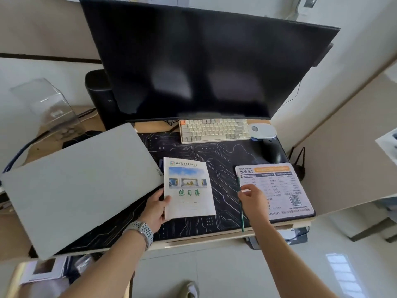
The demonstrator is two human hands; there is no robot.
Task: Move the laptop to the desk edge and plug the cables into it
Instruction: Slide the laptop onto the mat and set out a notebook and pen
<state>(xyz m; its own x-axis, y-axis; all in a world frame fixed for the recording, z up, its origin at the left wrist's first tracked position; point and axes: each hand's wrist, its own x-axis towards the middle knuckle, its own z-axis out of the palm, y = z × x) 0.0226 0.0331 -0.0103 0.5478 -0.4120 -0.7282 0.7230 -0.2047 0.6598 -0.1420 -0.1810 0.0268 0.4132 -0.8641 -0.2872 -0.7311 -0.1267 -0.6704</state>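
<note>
Left hand pinching exercise book at lower-left corner, probably clearing room. Right hand closed around green pencil, tip toward desk edge. Closed laptop lying askew just beyond left fingertips, overhanging desk; cables unplugged.

A: Item count on the desk?

B: One laptop, one monitor, one keyboard, two mice, one exercise book, one pencil, two hands.
</note>
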